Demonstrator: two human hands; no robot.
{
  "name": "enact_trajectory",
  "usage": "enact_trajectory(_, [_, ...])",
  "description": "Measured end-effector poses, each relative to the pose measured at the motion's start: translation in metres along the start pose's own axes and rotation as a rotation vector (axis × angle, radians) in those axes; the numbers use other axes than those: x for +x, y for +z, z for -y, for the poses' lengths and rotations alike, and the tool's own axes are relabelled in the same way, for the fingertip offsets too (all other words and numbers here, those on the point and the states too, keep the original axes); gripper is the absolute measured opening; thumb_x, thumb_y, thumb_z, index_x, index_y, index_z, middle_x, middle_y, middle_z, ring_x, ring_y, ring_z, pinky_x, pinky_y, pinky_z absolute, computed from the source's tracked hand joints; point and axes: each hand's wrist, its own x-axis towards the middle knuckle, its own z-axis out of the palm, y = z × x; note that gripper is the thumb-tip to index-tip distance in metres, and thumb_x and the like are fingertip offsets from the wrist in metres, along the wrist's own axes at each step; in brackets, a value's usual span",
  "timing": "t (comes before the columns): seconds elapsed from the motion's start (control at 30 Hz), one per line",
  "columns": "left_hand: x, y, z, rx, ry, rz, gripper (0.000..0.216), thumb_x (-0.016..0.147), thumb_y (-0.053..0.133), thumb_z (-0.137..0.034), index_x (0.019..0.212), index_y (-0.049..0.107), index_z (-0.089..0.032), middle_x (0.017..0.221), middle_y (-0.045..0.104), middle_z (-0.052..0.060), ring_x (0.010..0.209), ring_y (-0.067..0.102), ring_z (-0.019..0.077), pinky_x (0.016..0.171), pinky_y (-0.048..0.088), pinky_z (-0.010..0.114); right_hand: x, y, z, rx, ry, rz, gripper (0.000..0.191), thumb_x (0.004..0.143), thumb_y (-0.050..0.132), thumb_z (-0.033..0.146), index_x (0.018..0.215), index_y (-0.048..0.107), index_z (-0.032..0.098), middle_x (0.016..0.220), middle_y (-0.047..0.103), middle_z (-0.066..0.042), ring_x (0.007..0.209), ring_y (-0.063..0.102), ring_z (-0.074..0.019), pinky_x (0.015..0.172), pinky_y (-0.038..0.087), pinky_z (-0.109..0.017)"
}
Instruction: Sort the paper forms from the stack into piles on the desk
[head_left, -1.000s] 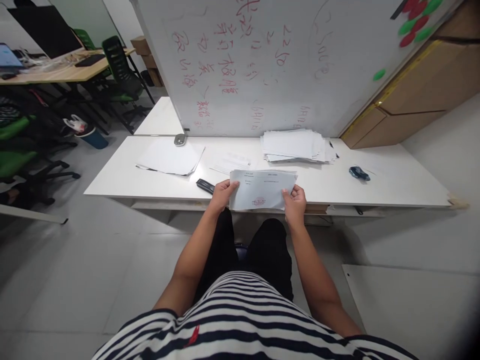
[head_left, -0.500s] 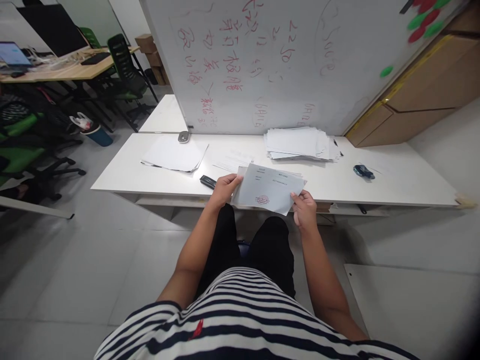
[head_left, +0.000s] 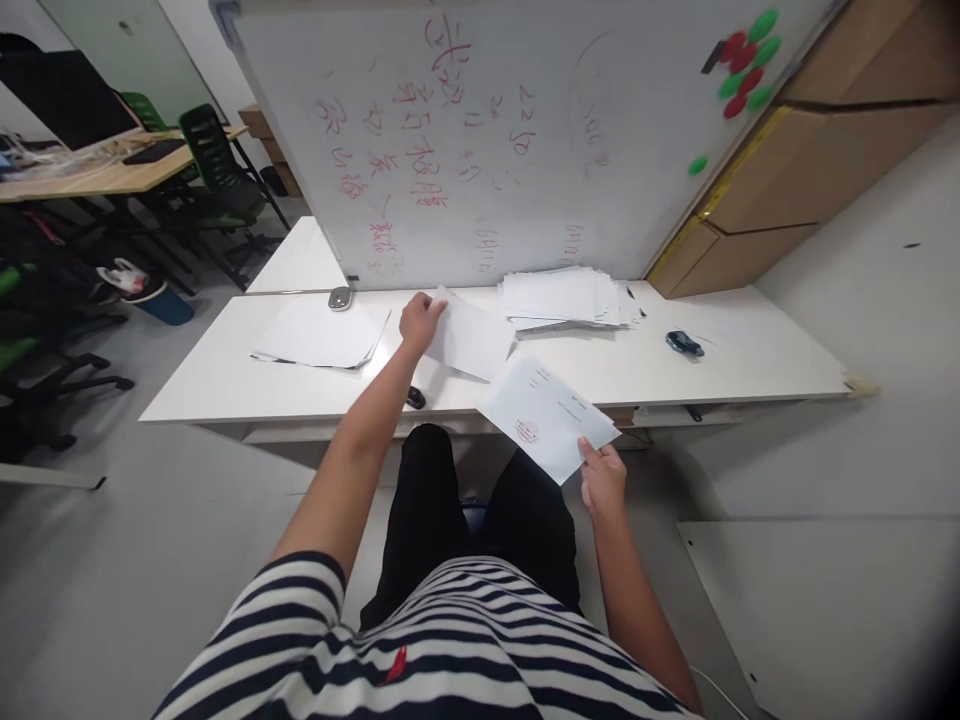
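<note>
My left hand (head_left: 421, 320) is closed on the left edge of a white paper sheet (head_left: 472, 340), just over the white desk (head_left: 630, 370). In my right hand (head_left: 604, 475), thumb on top, is a pale blue printed sheet (head_left: 551, 415) with a round red stamp. It hangs tilted over the desk's front edge and my knees, and what may be another sheet shows beneath it. The two papers lie close together at their inner corners. Below my left forearm, a black stapler-like object (head_left: 415, 398) is partly hidden.
A thick paper stack (head_left: 559, 297) lies at the whiteboard's (head_left: 480, 130) foot. More sheets (head_left: 319, 335) rest at the left, by a small grey round-cornered object (head_left: 340, 298). A dark teal object (head_left: 684, 343) sits at the right. Cardboard boxes (head_left: 772, 180) stand behind the desk.
My left hand has left the blue sheet and moved forward and left, now with a white sheet. My right hand keeps the blue sheet, which has turned and come nearer me. The camera view has shifted.
</note>
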Motion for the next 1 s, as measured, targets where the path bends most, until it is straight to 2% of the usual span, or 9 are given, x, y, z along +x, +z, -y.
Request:
enact_trajectory(0.07, [0.010,0.006,0.000,0.111,0.007,-0.061,0.032,0.078,0.066,-0.038,0.096,0.056,-0.013,0.104,0.061,0.013,0.106,0.051,0.0251,0.092,0.037,0.038,-0.004,-0.008,0.002,0.013,-0.002,-0.008,0.046,0.067,0.077,0.036,0.107,0.064,0.017,0.111,0.069,-0.010,0.098,0.067,-0.0233,0.087,0.054,-0.042])
enact_trajectory(0.17, [-0.018,0.013,-0.004,0.131,0.146,0.004,0.061,0.080,0.064,-0.040,0.125,0.043,-0.005,0.135,0.044,0.024,0.130,0.031,0.0318,0.109,0.020,0.047,-0.007,-0.011,0.010,0.021,-0.018,-0.021,0.047,0.068,0.076,0.037,0.108,0.064,0.016,0.112,0.068,-0.011,0.102,0.065,-0.0240,0.092,0.051,-0.045])
enact_trajectory(0.27, [-0.079,0.012,-0.010,-0.118,0.249,0.525,0.058,0.085,0.055,-0.048,0.131,0.044,-0.014,0.136,0.048,0.015,0.125,0.044,0.0256,0.105,0.034,0.039,-0.003,-0.003,0.023,0.006,-0.098,0.010,0.045,0.069,0.075,0.037,0.107,0.065,0.016,0.110,0.068,-0.010,0.104,0.064,-0.0243,0.096,0.048,-0.046])
enact_trajectory(0.33, [-0.117,0.007,-0.012,-0.244,0.266,0.729,0.057,0.083,0.056,-0.049,0.131,0.046,-0.021,0.131,0.054,0.010,0.118,0.051,0.0229,0.099,0.041,0.034,0.004,0.008,0.034,-0.032,-0.174,0.072,0.042,0.071,0.075,0.038,0.106,0.066,0.016,0.108,0.069,-0.008,0.103,0.063,-0.0240,0.097,0.046,-0.045])
enact_trajectory(0.43, [-0.142,-0.001,-0.008,-0.306,0.200,0.586,0.045,0.084,0.053,-0.048,0.121,0.055,-0.023,0.118,0.063,0.006,0.109,0.057,0.0208,0.095,0.044,0.033,0.021,0.032,0.051,-0.105,-0.280,0.170,0.035,0.072,0.073,0.039,0.100,0.067,0.019,0.101,0.070,-0.006,0.099,0.063,-0.0226,0.095,0.047,-0.043])
enact_trajectory(0.53, [-0.135,0.000,0.005,-0.375,0.140,0.381,0.040,0.086,0.050,-0.046,0.115,0.059,-0.020,0.112,0.065,0.007,0.106,0.058,0.0201,0.095,0.043,0.033,0.038,0.061,0.059,-0.149,-0.337,0.285,0.033,0.073,0.071,0.042,0.098,0.066,0.021,0.096,0.070,-0.004,0.095,0.063,-0.0209,0.092,0.047,-0.040])
enact_trajectory(0.67, [-0.127,0.006,0.026,-0.310,0.076,0.209,0.037,0.087,0.046,-0.049,0.102,0.061,-0.019,0.099,0.066,0.006,0.097,0.058,0.0189,0.089,0.043,0.032,0.056,0.088,0.043,-0.250,-0.295,0.390,0.036,0.072,0.067,0.046,0.096,0.064,0.020,0.089,0.070,-0.003,0.087,0.062,-0.0191,0.085,0.048,-0.036])
enact_trajectory(0.83, [-0.140,0.003,0.042,-0.220,0.044,0.207,0.038,0.088,0.043,-0.052,0.074,0.055,-0.019,0.073,0.055,0.000,0.074,0.050,0.0144,0.073,0.040,0.026,0.061,0.090,0.016,-0.367,-0.246,0.382,0.033,0.074,0.062,0.048,0.089,0.063,0.018,0.085,0.068,-0.002,0.082,0.060,-0.0178,0.083,0.046,-0.033])
enact_trajectory(1.0, [-0.138,-0.002,0.046,-0.233,0.028,0.247,0.034,0.084,0.049,-0.049,0.070,0.056,-0.019,0.067,0.055,-0.001,0.071,0.050,0.0144,0.072,0.040,0.026,0.058,0.085,0.013,-0.336,-0.227,0.403,0.036,0.072,0.065,0.048,0.094,0.064,0.019,0.088,0.069,-0.003,0.085,0.061,-0.0179,0.084,0.046,-0.033])
